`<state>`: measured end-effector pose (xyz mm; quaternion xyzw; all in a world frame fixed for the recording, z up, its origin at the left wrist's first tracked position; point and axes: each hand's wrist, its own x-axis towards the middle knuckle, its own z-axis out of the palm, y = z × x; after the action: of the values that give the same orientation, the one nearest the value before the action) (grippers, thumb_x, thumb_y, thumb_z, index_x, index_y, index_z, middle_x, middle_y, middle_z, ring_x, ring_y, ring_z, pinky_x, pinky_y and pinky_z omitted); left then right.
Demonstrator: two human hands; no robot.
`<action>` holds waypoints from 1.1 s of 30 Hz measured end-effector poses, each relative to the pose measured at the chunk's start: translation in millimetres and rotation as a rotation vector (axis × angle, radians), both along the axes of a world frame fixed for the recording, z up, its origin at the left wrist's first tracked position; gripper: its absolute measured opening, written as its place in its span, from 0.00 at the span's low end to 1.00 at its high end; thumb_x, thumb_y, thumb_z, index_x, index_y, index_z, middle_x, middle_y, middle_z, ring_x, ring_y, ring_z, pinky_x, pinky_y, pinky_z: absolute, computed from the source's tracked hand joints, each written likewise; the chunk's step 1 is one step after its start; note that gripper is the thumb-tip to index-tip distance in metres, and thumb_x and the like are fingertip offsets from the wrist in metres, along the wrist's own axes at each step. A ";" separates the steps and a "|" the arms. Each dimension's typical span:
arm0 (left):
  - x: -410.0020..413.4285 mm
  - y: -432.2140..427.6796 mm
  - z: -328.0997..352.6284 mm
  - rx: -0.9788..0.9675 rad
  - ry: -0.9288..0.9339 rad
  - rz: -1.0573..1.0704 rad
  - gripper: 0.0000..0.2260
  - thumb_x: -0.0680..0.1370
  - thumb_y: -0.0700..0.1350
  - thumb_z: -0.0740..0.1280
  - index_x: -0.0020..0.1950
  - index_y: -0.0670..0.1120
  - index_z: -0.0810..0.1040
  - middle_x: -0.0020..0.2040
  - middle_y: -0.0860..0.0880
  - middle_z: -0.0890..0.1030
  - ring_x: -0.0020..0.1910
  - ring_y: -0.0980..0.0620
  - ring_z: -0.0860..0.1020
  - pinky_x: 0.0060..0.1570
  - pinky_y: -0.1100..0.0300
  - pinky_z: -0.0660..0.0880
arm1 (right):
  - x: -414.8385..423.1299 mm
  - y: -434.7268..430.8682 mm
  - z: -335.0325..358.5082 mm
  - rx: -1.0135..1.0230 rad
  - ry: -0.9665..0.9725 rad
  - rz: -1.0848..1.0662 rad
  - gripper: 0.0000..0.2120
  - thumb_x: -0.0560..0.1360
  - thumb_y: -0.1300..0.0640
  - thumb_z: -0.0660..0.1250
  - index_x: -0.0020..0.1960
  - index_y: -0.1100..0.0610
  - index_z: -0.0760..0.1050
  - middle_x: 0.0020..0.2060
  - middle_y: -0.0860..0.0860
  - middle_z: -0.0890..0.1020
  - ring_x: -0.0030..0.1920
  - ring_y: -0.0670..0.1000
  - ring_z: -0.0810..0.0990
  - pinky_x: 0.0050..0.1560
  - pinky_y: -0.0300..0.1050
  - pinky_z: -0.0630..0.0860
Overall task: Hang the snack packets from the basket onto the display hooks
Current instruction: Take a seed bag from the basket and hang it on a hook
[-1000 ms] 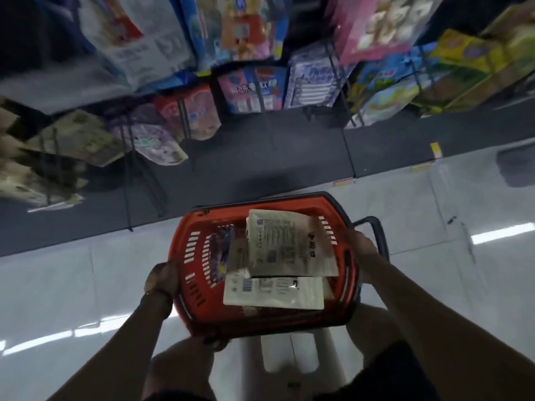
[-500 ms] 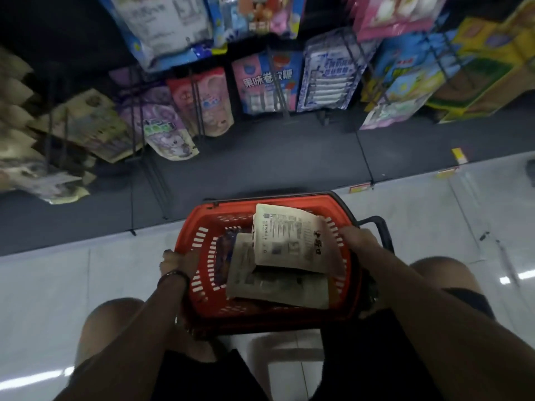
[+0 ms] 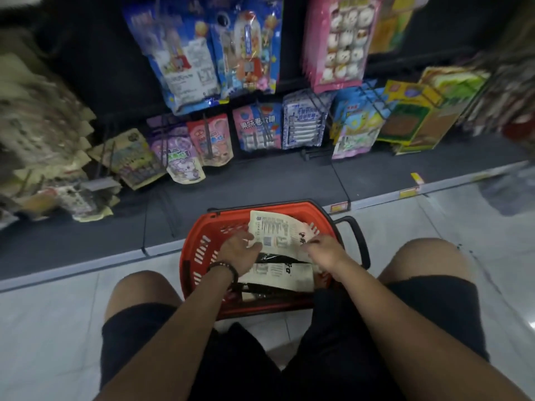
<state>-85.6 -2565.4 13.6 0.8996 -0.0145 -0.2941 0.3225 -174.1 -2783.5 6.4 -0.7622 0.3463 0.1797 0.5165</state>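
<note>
A red plastic basket [image 3: 199, 253] stands on the floor between my knees. On top inside it lies a white snack packet [image 3: 279, 231] with printed text, tilted up at the far side. My left hand [image 3: 238, 251] grips its left edge and my right hand [image 3: 324, 250] pinches its right edge. Under it lies another white packet [image 3: 278, 273] with a dark band. Black display hooks [image 3: 314, 153] stick out of the dark rack ahead, most of them carrying hung packets.
Colourful snack packets [image 3: 257, 128] hang in rows on the rack, with beige ones [image 3: 43, 134] at the left and green and yellow ones [image 3: 411, 120] at the right. The rack's dark base shelf [image 3: 260, 183] lies just beyond the basket. Pale tiled floor [image 3: 58, 328] surrounds me.
The basket has come down onto the floor and I have squatted. Both hands left the basket's rim and moved inside onto the top white packet.
</note>
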 end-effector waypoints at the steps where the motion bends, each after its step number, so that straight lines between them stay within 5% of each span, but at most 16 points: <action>1: -3.1 -4.8 3.0 -0.023 0.017 0.005 0.18 0.80 0.53 0.71 0.68 0.50 0.77 0.67 0.45 0.81 0.59 0.46 0.81 0.58 0.58 0.77 | -0.2 1.2 6.6 0.021 0.004 0.007 0.05 0.78 0.51 0.73 0.45 0.51 0.82 0.37 0.45 0.81 0.39 0.49 0.80 0.39 0.43 0.74; 7: 6.3 -24.4 -7.6 0.013 -0.042 -0.037 0.28 0.80 0.49 0.71 0.79 0.56 0.69 0.77 0.47 0.74 0.72 0.44 0.75 0.71 0.51 0.75 | 6.9 12.6 -35.9 0.195 0.098 -0.313 0.12 0.74 0.50 0.75 0.54 0.54 0.82 0.47 0.54 0.87 0.44 0.57 0.87 0.39 0.53 0.86; 10: 12.3 -30.8 -20.9 0.099 -0.065 -0.148 0.28 0.82 0.47 0.68 0.81 0.62 0.67 0.85 0.50 0.60 0.82 0.46 0.64 0.79 0.49 0.67 | 5.6 22.2 -61.8 0.289 0.229 -0.394 0.11 0.78 0.53 0.71 0.54 0.60 0.77 0.44 0.60 0.84 0.34 0.57 0.82 0.29 0.46 0.78; 12: 10.1 -36.3 -30.6 0.123 0.015 -0.176 0.28 0.81 0.49 0.67 0.80 0.63 0.67 0.87 0.52 0.52 0.82 0.46 0.63 0.76 0.49 0.71 | 9.7 20.5 -77.3 0.415 0.271 -0.538 0.11 0.79 0.57 0.70 0.57 0.62 0.77 0.43 0.61 0.82 0.32 0.56 0.79 0.31 0.45 0.78; 14: 4.4 -40.7 -40.2 0.144 0.091 -0.180 0.28 0.81 0.50 0.67 0.81 0.60 0.66 0.87 0.52 0.44 0.82 0.44 0.64 0.74 0.50 0.73 | 15.3 12.9 -90.1 0.553 0.273 -0.746 0.12 0.78 0.61 0.72 0.60 0.63 0.78 0.43 0.61 0.83 0.34 0.56 0.80 0.38 0.49 0.83; 17: -1.0 -44.0 -50.5 0.188 0.080 -0.185 0.29 0.81 0.51 0.67 0.82 0.58 0.65 0.87 0.51 0.40 0.82 0.44 0.63 0.79 0.52 0.66 | 23.1 2.5 -110.3 0.676 0.243 -0.989 0.19 0.77 0.58 0.76 0.66 0.60 0.77 0.50 0.61 0.84 0.43 0.59 0.84 0.34 0.52 0.84; 20: -5.8 -45.8 -52.7 0.195 0.045 -0.173 0.30 0.81 0.51 0.67 0.83 0.58 0.63 0.87 0.49 0.41 0.82 0.45 0.64 0.81 0.54 0.63 | 26.3 -0.8 -104.1 0.751 0.233 -1.075 0.19 0.76 0.54 0.78 0.63 0.59 0.78 0.51 0.61 0.86 0.44 0.60 0.87 0.32 0.53 0.85; 23: -10.7 -46.1 -50.6 0.172 0.049 -0.144 0.31 0.81 0.51 0.68 0.82 0.59 0.63 0.87 0.49 0.42 0.82 0.46 0.65 0.80 0.53 0.64 | 29.9 -1.7 -103.5 0.816 0.213 -1.036 0.14 0.79 0.50 0.75 0.53 0.61 0.80 0.31 0.56 0.83 0.22 0.50 0.79 0.25 0.45 0.81; 26: -15.6 -43.4 -44.9 0.099 0.062 -0.095 0.25 0.81 0.51 0.68 0.79 0.59 0.70 0.87 0.52 0.47 0.82 0.51 0.62 0.79 0.59 0.60 | 32.4 0.3 -109.5 0.814 0.203 -1.024 0.15 0.81 0.47 0.73 0.52 0.60 0.80 0.22 0.51 0.75 0.18 0.47 0.71 0.31 0.44 0.82; 29: -21.8 -38.4 -41.8 0.067 0.048 -0.077 0.22 0.81 0.49 0.69 0.75 0.57 0.74 0.83 0.54 0.57 0.76 0.53 0.69 0.74 0.63 0.63 | 32.2 2.1 -102.4 0.673 0.168 -0.963 0.16 0.80 0.49 0.74 0.55 0.63 0.82 0.31 0.55 0.83 0.26 0.51 0.80 0.34 0.47 0.82; 33: -25.1 -32.9 -37.9 -0.018 0.050 0.004 0.18 0.80 0.47 0.70 0.70 0.58 0.78 0.72 0.55 0.70 0.63 0.56 0.74 0.61 0.68 0.70 | 36.0 7.9 -74.5 0.391 -0.079 -0.875 0.12 0.82 0.48 0.71 0.54 0.57 0.83 0.44 0.53 0.86 0.50 0.57 0.85 0.59 0.56 0.82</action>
<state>-110.6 -2598.3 -24.3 0.8892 -0.0075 -0.3156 0.3313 -138.2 -2775.5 -68.1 -0.4398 0.5745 -0.0219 0.6899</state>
